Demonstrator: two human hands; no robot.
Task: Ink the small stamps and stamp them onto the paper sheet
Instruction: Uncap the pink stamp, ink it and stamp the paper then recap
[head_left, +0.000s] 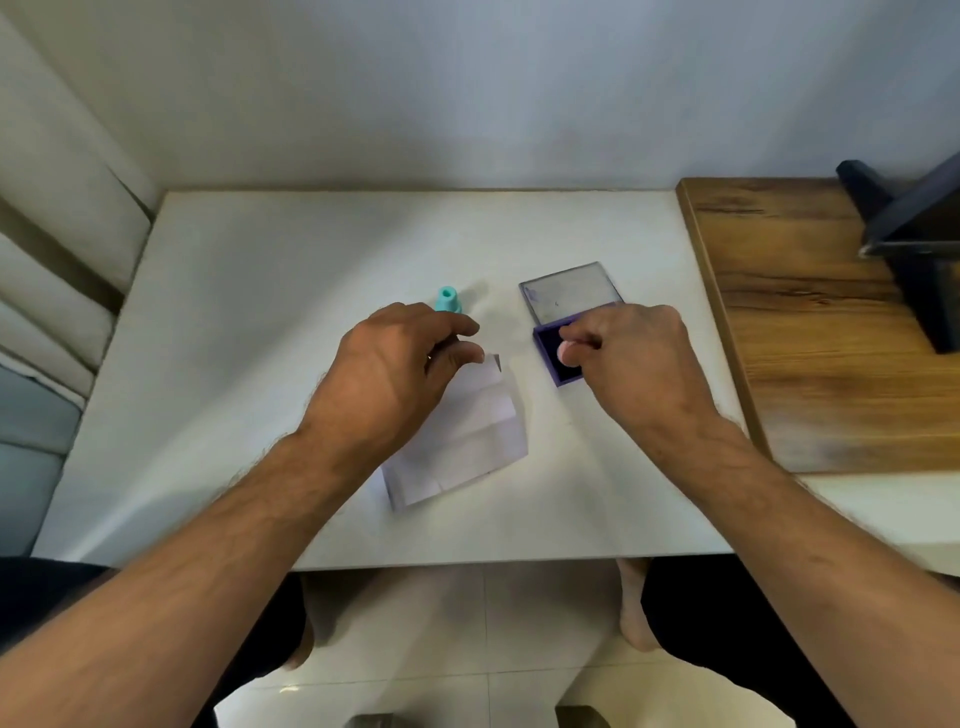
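Observation:
A creased white paper sheet (462, 436) lies at the middle of the white table (260, 312). My left hand (395, 374) hovers over its far left corner with fingers curled and apart, nothing visibly in it. A small teal stamp (448, 300) stands upright just beyond that hand. To the right sits a purple ink pad (553, 358) with its clear lid (569, 291) folded back. My right hand (628, 353) pinches a small pink stamp (564, 352) and holds it down on the dark ink surface.
A wooden table top (831, 322) adjoins the white table on the right, with a dark stand (914, 244) on it. Cushions (52, 260) line the left side. The wall rises right behind the table. My knees and feet show below the near edge.

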